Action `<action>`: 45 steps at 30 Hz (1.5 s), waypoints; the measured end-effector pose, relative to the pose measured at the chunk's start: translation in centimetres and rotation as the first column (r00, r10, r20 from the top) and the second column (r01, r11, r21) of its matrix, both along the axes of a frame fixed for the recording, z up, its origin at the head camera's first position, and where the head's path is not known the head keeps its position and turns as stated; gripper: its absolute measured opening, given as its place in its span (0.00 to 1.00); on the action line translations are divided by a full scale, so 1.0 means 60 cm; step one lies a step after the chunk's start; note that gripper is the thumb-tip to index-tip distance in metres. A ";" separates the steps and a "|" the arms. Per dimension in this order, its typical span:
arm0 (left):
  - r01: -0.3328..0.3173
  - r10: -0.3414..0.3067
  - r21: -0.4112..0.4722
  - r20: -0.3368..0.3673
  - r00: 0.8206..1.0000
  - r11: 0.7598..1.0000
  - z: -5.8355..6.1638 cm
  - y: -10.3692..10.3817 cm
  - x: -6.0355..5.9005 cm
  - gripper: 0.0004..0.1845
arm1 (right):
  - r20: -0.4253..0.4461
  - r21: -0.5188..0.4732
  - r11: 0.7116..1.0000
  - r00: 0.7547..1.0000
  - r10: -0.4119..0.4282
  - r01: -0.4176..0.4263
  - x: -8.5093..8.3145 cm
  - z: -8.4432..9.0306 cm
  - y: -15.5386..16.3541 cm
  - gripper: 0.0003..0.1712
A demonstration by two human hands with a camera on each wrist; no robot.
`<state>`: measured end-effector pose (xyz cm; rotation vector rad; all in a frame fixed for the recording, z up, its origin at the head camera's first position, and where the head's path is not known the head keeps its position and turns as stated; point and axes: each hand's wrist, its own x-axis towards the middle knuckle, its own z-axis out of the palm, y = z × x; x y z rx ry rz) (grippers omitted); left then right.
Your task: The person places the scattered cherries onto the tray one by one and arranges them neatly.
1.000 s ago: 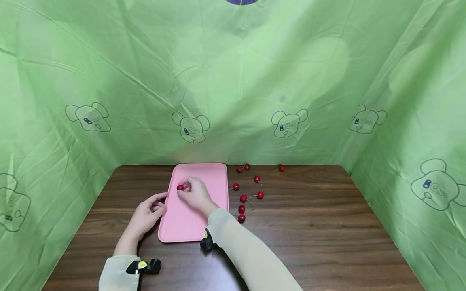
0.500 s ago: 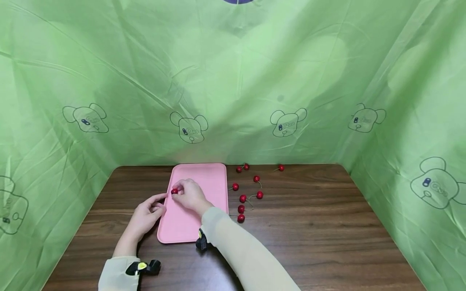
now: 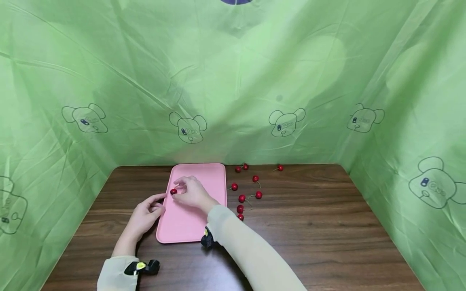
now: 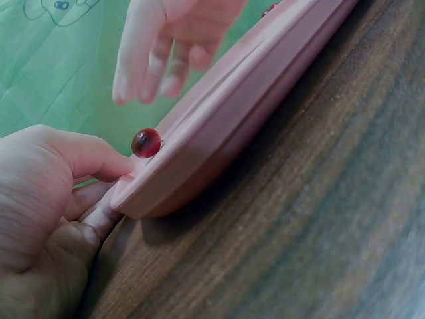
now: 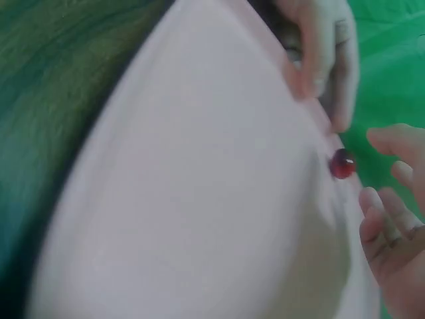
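A red cherry lies inside the left edge of the pink tray. Just right of the cherry hovers my right hand, its fingers spread and holding nothing; the right wrist view shows a gap between those fingers and the cherry. At the tray's left rim, my left hand grips the edge between thumb and fingers, seen close up in the left wrist view beside the cherry. Part of the tray is hidden under the right hand and forearm.
Several more cherries with stems lie on the wooden table right of the tray, among them one cherry near its rim and one far cherry. The right sleeve partly covers the lowest one. A green fabric wall encloses the back and sides.
My right hand carried the cherry left and down to the tray's left edge, let go of it, and drew slightly back right with fingers spread. The left hand stayed at the rim.
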<state>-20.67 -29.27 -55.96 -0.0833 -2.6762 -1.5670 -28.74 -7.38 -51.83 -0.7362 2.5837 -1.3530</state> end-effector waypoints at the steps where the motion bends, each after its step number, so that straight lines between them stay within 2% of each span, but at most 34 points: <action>1: 0.001 -0.001 0.004 0.000 1.000 1.000 0.000 0.001 0.000 0.25 | 0.008 -0.020 1.000 1.000 0.016 -0.016 0.001 0.005 0.007 0.29; 5: 0.001 -0.001 0.015 0.012 1.000 1.000 -0.003 0.004 -0.002 0.25 | 0.014 -0.072 0.996 0.998 0.058 -0.057 0.002 0.024 0.042 0.26; 8: 0.003 -0.003 0.014 0.016 1.000 1.000 -0.004 0.004 -0.002 0.25 | -0.018 -0.066 0.996 0.998 0.064 -0.065 0.001 0.039 0.071 0.24; 13: -0.002 0.002 0.003 0.000 1.000 1.000 -0.004 0.001 0.001 0.25 | -0.058 -0.109 0.994 0.998 0.016 -0.023 0.003 0.069 0.145 0.24; 15: -0.001 0.001 0.004 -0.007 1.000 1.000 -0.003 0.000 0.003 0.25 | -0.089 -0.136 0.990 0.995 -0.035 0.022 0.005 0.075 0.188 0.23; 22: 0.013 -0.013 0.022 -0.009 1.000 1.000 0.003 -0.001 0.003 0.26 | -0.132 -0.212 0.958 0.966 -0.223 0.192 0.016 0.054 0.345 0.17; 30: 0.025 -0.024 0.014 -0.012 1.000 1.000 0.002 0.000 0.003 0.26 | -0.066 -0.261 0.914 0.939 -0.339 0.311 0.031 0.024 0.449 0.17; 35: 0.023 -0.023 -0.005 -0.023 0.999 1.000 0.000 0.001 0.004 0.25 | -0.042 -0.235 0.917 0.939 -0.342 0.324 0.037 0.009 0.478 0.19; 41: 0.016 -0.017 -0.019 -0.013 1.000 1.000 0.003 0.004 0.002 0.25 | -0.009 -0.222 0.933 0.956 -0.293 0.284 0.043 -0.014 0.492 0.21; 45: 0.020 -0.020 -0.018 0.003 1.000 1.000 0.005 0.007 0.001 0.25 | 0.011 -0.231 0.932 0.958 -0.286 0.280 0.045 -0.027 0.495 0.19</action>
